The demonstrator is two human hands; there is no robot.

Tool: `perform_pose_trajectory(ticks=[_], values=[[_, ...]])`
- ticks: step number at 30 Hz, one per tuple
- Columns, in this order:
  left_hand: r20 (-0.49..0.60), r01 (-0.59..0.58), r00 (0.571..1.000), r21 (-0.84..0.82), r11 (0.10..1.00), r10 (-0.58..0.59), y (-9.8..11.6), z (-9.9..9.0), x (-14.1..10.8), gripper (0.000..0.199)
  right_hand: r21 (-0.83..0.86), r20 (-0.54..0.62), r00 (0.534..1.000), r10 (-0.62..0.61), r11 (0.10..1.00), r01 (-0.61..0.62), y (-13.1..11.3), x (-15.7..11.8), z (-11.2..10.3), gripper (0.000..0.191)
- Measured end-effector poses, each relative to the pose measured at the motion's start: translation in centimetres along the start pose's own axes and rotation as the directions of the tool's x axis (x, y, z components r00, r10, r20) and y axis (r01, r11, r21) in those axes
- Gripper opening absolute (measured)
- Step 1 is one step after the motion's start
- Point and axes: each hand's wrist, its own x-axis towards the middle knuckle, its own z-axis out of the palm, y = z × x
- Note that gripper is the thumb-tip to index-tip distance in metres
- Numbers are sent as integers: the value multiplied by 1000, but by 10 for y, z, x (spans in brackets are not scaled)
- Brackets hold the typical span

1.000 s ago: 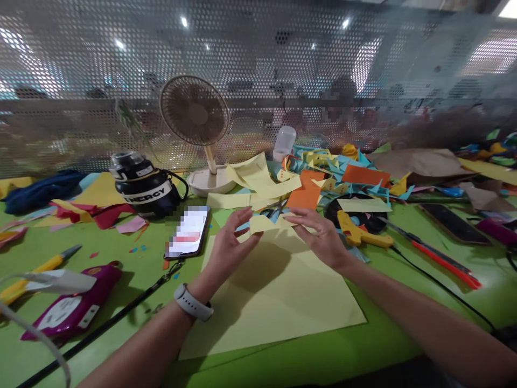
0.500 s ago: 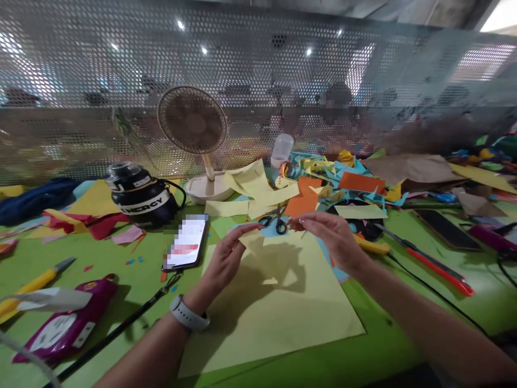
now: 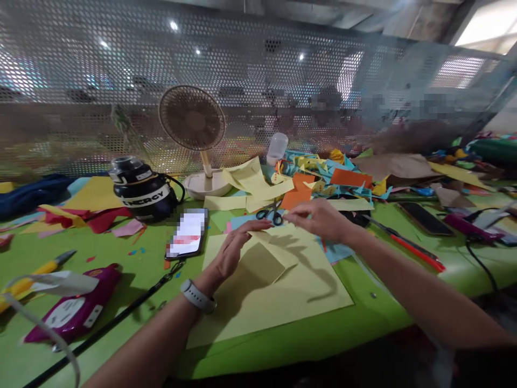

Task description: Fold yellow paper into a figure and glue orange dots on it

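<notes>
My left hand [image 3: 231,250], with a pale watch on its wrist, has its fingers stretched out over the top of a small pale-yellow paper piece [image 3: 264,263]. This piece lies or leans above a large pale-yellow sheet [image 3: 323,299], partly hidden by the hand. To the right, my right hand [image 3: 321,220] hovers over the sheet's far edge with thumb and fingers pinched together. What they hold, if anything, I cannot make out. Between the fingertips of both hands and just beyond them lie scissors with dark handles [image 3: 277,217]. Blue paper [image 3: 339,252] sticks out from beneath the sheet.
A lit phone [image 3: 188,234], a black jug [image 3: 141,188] and a fan [image 3: 193,118] stand left of centre. Coloured paper scraps [image 3: 307,167] pile up behind. A red-edged cutter [image 3: 416,250] and a dark phone [image 3: 426,218] lie right; a purple pack [image 3: 76,307] lies left.
The small yellow piece now shows as a broad flap under my left hand. My right hand has turned, its fingers pointing down more. The view has shifted slightly right.
</notes>
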Motion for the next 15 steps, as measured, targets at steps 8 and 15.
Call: perform_pose_trajectory(ticks=[8, 15], values=[[-9, -40, 999, -16, 999, 40, 1, 0, 1, 40, 584, -311, 904, 293, 809, -61, 2, 22, -27, 40], [-20, 54, 998, 34, 998, -53, 0, 0, -1, 44, -194, -125, 992, 34, 979, -58, 27, 32, -23, 26]])
